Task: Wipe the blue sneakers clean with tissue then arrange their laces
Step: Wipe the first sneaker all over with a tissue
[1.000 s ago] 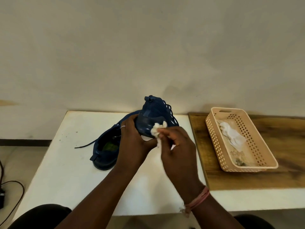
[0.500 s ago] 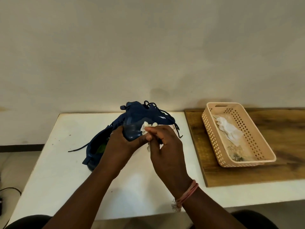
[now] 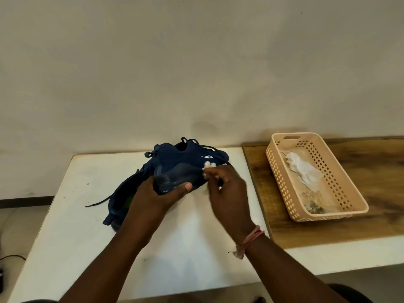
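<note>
A dark blue sneaker [image 3: 181,162] is held above the white table [image 3: 72,215], lying sideways with its sole toward me. My left hand [image 3: 155,193] grips its heel end, thumb on the sole. My right hand [image 3: 227,189] pinches a small wad of white tissue [image 3: 208,166] against the sneaker's side near the toe. The second blue sneaker [image 3: 119,200] lies on the table behind my left hand, partly hidden, with a loose dark lace [image 3: 98,202] trailing to the left.
A beige perforated plastic basket [image 3: 341,184] sits on the wooden board [image 3: 382,189] at the right, with crumpled white tissue [image 3: 303,169] and some dirt inside. A plain wall rises right behind the table.
The held sneaker has been turned from upright to lying sideways. My right hand with the tissue has moved right along its side, toward the toe.
</note>
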